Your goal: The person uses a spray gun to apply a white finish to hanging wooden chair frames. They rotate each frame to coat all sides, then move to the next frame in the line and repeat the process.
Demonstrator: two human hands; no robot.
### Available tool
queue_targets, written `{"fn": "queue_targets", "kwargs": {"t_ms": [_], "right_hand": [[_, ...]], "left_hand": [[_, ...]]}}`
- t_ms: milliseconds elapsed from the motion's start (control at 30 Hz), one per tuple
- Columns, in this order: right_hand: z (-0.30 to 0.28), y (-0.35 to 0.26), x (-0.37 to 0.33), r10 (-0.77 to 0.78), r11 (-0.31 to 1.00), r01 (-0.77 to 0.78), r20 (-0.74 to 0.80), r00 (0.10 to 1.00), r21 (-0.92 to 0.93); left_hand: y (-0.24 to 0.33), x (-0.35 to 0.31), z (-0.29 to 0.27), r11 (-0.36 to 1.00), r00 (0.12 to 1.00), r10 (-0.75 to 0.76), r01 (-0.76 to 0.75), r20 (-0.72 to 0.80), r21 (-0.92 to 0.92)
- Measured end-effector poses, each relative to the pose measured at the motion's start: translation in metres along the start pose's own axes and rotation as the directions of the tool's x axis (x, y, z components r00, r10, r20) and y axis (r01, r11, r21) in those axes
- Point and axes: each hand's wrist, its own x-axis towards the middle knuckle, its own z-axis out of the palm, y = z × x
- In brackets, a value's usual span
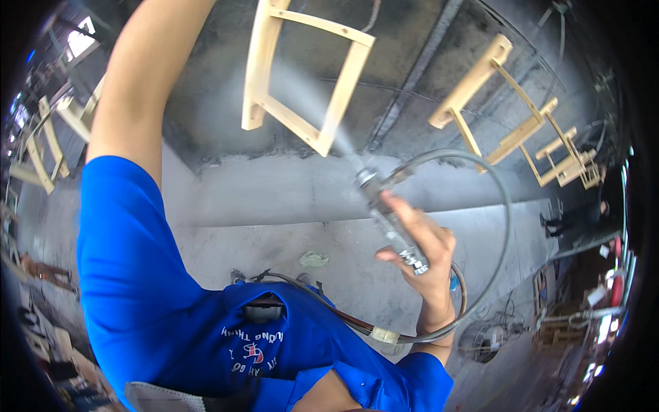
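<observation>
My right hand (431, 253) is wrapped round a metal spray gun (390, 221), with a finger lying along its front. A whitish mist (302, 89) fans out from the nozzle toward a pale wooden frame (258, 69) hanging at the top. The frame has two uprights joined by two crosspieces, and it hangs apart from the gun. From the gun a grey hose (508, 213) loops down past my right forearm. My left arm (134, 96) reaches up beyond the upper edge, so that hand is out of sight.
More wooden frames (511, 123) hang in a row at the right, others (48, 144) at the left. A green cloth (314, 259) lies on the grey floor (240, 250) by my feet. Another person (576, 216) stands far right. Near a round metal container (480, 341) run cables.
</observation>
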Motion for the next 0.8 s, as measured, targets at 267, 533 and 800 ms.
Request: {"fn": "queue_targets", "kwargs": {"t_ms": [267, 533, 800], "right_hand": [[0.078, -0.018, 0.014, -0.039, 0.969, 0.081, 0.182, 0.983, -0.231], [0.200, -0.098, -0.010, 0.261, 0.898, -0.338, 0.276, 0.925, 0.282], [0.294, -0.200, -0.021, 0.485, 0.790, -0.349, -0.166, 0.859, 0.504]], "left_hand": [[-0.107, -0.232, -0.201, 0.974, 0.865, 0.148, -0.042, -0.480, 0.224], [-0.345, -0.480, -0.305, 0.767, 0.714, -0.490, 0.626, -0.500, 0.143], [-0.425, -0.522, -0.331, 0.750, 0.775, -0.612, 0.632, -0.159, 0.194]]}}
